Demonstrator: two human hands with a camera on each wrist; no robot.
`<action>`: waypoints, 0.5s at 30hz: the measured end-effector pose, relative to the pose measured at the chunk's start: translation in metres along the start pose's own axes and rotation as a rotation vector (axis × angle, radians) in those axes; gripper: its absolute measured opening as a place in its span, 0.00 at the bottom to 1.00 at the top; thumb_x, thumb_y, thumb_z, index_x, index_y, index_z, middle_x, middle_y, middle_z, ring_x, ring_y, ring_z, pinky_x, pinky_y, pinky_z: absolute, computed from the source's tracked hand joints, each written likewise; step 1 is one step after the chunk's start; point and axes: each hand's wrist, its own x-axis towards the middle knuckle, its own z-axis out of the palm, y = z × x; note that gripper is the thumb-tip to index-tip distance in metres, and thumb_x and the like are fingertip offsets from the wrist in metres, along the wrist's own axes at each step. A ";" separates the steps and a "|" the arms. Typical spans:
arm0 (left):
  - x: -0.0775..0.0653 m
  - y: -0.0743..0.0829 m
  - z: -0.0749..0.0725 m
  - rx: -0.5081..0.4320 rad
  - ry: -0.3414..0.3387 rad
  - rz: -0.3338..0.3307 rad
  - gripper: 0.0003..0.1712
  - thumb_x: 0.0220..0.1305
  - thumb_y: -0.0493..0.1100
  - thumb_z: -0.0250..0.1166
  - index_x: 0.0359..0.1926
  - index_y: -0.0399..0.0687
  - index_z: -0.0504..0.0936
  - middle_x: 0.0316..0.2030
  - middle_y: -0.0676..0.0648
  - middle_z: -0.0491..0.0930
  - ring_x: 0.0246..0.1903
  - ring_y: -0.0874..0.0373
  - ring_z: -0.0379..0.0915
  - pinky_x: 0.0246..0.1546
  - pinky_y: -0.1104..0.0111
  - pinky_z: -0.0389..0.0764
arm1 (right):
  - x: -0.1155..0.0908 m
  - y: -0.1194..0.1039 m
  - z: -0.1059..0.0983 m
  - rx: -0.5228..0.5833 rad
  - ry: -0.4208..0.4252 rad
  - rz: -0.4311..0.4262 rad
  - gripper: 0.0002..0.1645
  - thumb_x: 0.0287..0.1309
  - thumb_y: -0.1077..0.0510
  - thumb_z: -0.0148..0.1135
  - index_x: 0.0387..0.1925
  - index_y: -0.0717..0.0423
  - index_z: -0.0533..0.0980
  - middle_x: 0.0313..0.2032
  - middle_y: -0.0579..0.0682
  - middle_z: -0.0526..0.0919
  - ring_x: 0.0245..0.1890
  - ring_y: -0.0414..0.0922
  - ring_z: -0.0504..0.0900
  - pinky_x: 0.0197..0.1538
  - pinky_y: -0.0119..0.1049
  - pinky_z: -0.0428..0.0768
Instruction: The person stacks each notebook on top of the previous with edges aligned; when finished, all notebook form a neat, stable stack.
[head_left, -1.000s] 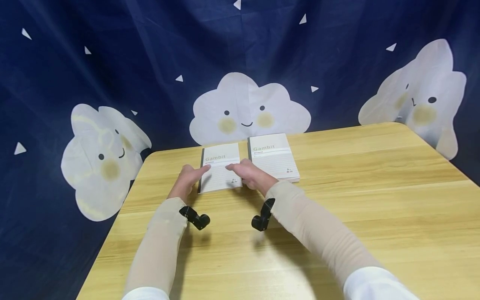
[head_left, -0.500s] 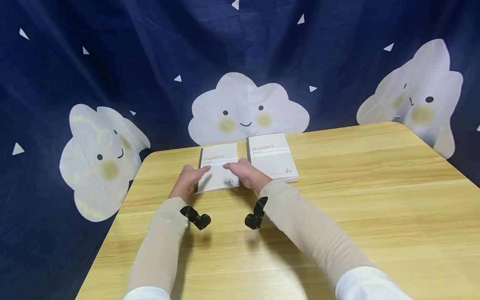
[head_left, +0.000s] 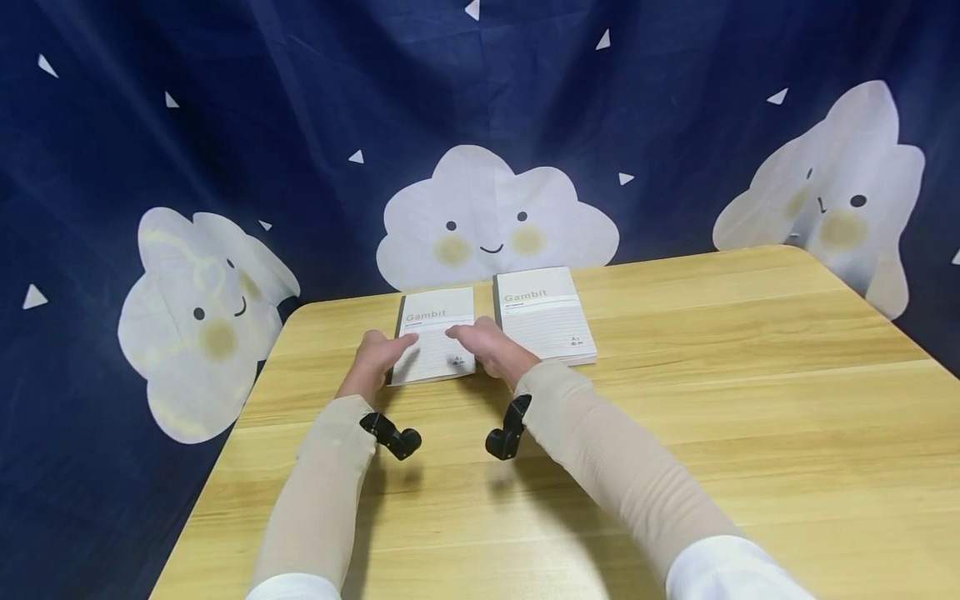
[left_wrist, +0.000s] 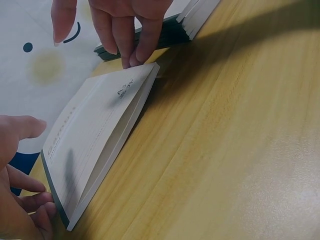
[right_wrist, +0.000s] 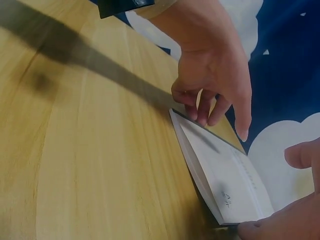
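In the head view a white notebook (head_left: pixel 438 354) marked "Gambit", with a dark spine, lies flat near the table's back edge. My left hand (head_left: pixel 373 358) is at its spine side, my right hand (head_left: pixel 495 343) at its opposite side. In the left wrist view, fingertips of both hands sit right at the notebook's edges, with the thumbs raised apart from its cover. The front cover (right_wrist: pixel 217 165) stands slightly lifted from the pages along one edge. Just right of my right hand lies a stack of similar notebooks (head_left: pixel 547 321), several dark spines showing in the left wrist view.
The pale wooden table (head_left: pixel 712 400) stretches toward me and to the right. Behind it hangs a dark blue curtain (head_left: pixel 322 83) with smiling clouds and white triangles. A small black wrist camera (head_left: pixel 393 436) is strapped at each wrist.
The single notebook has slid slightly left, with my right hand and wrist moving left alongside it. The gap to the stack has widened a little. My left hand has hardly moved.
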 end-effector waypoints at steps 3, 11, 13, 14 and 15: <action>-0.001 0.000 0.000 0.002 0.002 0.000 0.43 0.62 0.54 0.59 0.66 0.33 0.52 0.63 0.36 0.58 0.58 0.46 0.57 0.63 0.55 0.62 | 0.000 0.000 0.001 -0.006 0.015 -0.002 0.44 0.62 0.50 0.55 0.69 0.70 0.49 0.69 0.63 0.55 0.69 0.59 0.55 0.69 0.52 0.56; 0.001 -0.001 -0.001 -0.006 0.022 0.002 0.35 0.63 0.47 0.58 0.62 0.30 0.57 0.58 0.35 0.62 0.54 0.46 0.59 0.61 0.55 0.64 | -0.003 0.000 0.004 -0.041 0.058 -0.022 0.40 0.63 0.51 0.54 0.67 0.70 0.52 0.66 0.62 0.59 0.67 0.56 0.58 0.68 0.50 0.59; 0.001 -0.001 -0.001 -0.015 0.025 -0.008 0.36 0.63 0.47 0.57 0.64 0.30 0.55 0.60 0.35 0.61 0.57 0.46 0.58 0.63 0.54 0.62 | -0.003 0.000 0.004 -0.042 0.061 -0.024 0.40 0.63 0.52 0.53 0.67 0.69 0.52 0.66 0.61 0.60 0.67 0.55 0.59 0.67 0.50 0.60; 0.002 -0.001 -0.001 -0.021 0.024 -0.015 0.37 0.64 0.46 0.57 0.65 0.30 0.54 0.62 0.35 0.59 0.58 0.46 0.57 0.64 0.54 0.61 | -0.003 0.000 0.004 -0.041 0.062 -0.026 0.39 0.63 0.52 0.53 0.67 0.69 0.53 0.65 0.61 0.61 0.66 0.55 0.60 0.67 0.50 0.61; 0.002 -0.001 -0.001 -0.025 0.024 -0.018 0.37 0.64 0.46 0.57 0.66 0.30 0.52 0.63 0.34 0.58 0.60 0.45 0.56 0.65 0.54 0.60 | -0.002 0.000 0.004 -0.042 0.067 -0.030 0.37 0.64 0.52 0.53 0.66 0.69 0.54 0.64 0.61 0.62 0.64 0.54 0.62 0.67 0.50 0.61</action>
